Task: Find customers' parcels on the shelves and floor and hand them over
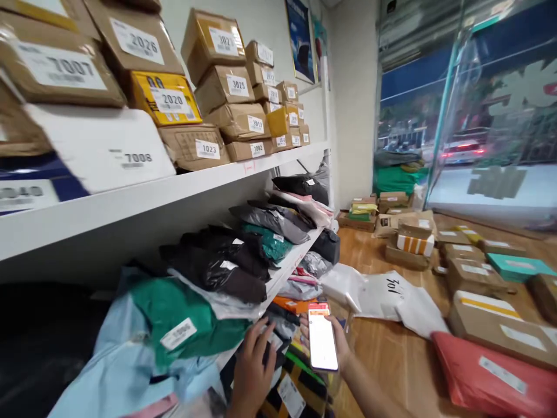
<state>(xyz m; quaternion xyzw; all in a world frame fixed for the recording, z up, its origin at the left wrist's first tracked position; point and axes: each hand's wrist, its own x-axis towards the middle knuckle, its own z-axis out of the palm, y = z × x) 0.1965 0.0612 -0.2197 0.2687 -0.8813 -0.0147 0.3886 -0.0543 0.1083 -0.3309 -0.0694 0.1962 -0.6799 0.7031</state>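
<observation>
– White-lit, and where, in the head view?
– Phone (322,339), at the near side, right of centre, in the right hand (342,345). Long axis running near to far, far end leaning slightly left, lit face upward.
– And the grip there?
– Pressed together on the phone: thumb at the right edge, fingers curled in at the left edge from behind.
– Left of that?
– Left hand (255,366), bare, near the phone but apart from it. Grip loosely spread, fingers pointing far, nothing seen held. Just beside the edge of the lower shelf (278,285). Touching it, or the packages beneath? Cannot tell.
– Closest to those spread fingers?
– Grey-and-black bag (282,322), just beyond them, far and slightly right; between both hands, long axis too covered to read. Green bag (209,325) on the lower shelf, to the left, with a white label (178,334). Black-and-yellow parcel (311,388), nearer than the phone and lower down.
– Farther out?
– White bag (374,299) on the wooden floor (368,342), far and right of the phone, stretched left to right. Red bag (461,363), well to the right. Stacked boxes (213,87) on the upper shelf (195,187), left and far, above both hands.
</observation>
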